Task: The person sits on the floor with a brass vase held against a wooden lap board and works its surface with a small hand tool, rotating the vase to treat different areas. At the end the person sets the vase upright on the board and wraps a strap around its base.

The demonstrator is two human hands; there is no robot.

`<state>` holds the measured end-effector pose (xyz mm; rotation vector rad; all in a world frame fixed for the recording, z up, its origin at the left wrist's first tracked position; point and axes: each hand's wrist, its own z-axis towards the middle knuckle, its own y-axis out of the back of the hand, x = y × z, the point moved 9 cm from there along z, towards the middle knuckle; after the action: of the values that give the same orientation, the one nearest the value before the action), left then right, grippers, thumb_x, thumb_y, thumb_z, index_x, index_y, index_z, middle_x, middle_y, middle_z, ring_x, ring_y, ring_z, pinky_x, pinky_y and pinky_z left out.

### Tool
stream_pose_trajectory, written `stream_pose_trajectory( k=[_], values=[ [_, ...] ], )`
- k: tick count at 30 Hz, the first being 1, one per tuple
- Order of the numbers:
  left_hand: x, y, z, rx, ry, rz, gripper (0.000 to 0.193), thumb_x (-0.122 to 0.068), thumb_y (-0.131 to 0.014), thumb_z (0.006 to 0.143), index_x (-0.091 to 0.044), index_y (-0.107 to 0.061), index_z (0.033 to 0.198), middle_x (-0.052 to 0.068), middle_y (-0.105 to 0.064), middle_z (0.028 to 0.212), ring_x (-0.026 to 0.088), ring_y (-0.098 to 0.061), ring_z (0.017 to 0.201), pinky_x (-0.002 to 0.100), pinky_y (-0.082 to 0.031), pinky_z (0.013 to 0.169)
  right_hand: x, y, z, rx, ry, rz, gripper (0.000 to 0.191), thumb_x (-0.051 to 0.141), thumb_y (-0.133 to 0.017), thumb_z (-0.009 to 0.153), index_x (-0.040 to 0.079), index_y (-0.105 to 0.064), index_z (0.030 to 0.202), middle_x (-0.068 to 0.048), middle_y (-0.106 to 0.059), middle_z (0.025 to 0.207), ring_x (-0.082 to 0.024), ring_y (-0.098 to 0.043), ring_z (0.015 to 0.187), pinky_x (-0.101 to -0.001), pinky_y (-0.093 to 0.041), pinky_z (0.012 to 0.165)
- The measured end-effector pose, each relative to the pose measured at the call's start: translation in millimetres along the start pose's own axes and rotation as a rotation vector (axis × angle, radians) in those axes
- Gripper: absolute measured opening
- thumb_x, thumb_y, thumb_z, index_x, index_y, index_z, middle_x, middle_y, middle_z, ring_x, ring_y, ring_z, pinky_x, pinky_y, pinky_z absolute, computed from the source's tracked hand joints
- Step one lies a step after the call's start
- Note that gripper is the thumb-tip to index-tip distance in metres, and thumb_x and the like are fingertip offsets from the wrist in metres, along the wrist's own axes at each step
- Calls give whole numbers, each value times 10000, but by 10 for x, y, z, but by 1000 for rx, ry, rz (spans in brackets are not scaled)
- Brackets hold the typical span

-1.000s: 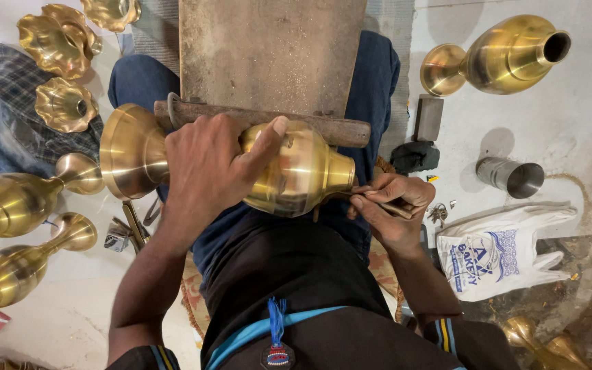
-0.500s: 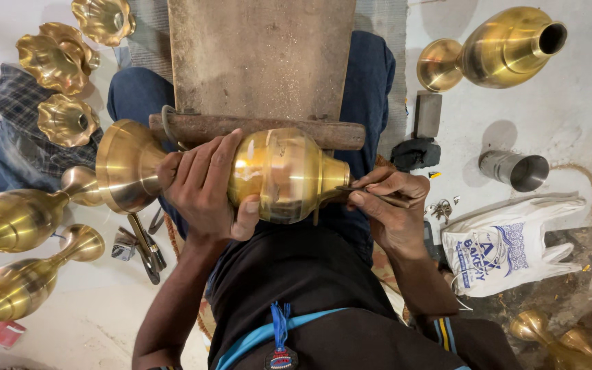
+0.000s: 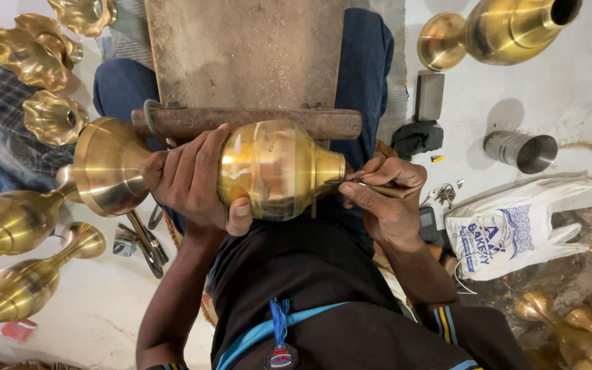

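A polished brass vase point(image 3: 268, 168) lies crosswise over the lap against a rusty bar point(image 3: 255, 122), flared foot toward the left hand point(image 3: 190, 181) clamped round its waist, narrow mouth toward the right hand point(image 3: 385, 199), which pinches a thin metal tool point(image 3: 347, 182) at its rim.

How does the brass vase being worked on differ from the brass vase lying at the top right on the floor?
The held vase lies across the lap against a wooden bar, gripped by the left hand, while the right hand presses a thin tool at its neck. The top-right vase lies untouched on the floor. The held vase's foot points left; the other's mouth points right. Both are polished, golden and footed.
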<state>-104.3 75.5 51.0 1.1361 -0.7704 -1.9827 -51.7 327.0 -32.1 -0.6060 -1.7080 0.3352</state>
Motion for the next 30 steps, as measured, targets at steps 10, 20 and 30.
stream_pose_trajectory(
  k=[10, 20, 30],
  values=[
    [21, 5, 17, 30, -19, -16, 879, -668, -195, 1047, -2, -725, 1263, 132, -718, 1035, 278, -647, 919, 421, -375, 975, -28, 28, -9, 58, 42, 33, 230, -192, -756, 862, 33, -707, 864, -144, -710, 916, -222, -768, 920, -309, -655, 643],
    [54, -9, 186, 232, 83, -28, 735, -618, -313, 1079, -8, -721, 1115, 124, -680, 881, 271, -630, 812, 411, -374, 901, 5, -14, 26, 124, 70, 18, 246, -205, -751, 861, 36, -707, 882, -161, -736, 944, -210, -772, 918, -297, -658, 668],
    [-169, 95, 163, 52, -168, -26, 943, -750, -213, 1038, 42, -669, 1271, 179, -725, 1109, 303, -699, 970, 449, -412, 969, 14, -31, 24, 88, 87, 50, 238, -212, -742, 864, 25, -717, 874, -158, -730, 943, -228, -772, 912, -314, -661, 675]
  ],
)
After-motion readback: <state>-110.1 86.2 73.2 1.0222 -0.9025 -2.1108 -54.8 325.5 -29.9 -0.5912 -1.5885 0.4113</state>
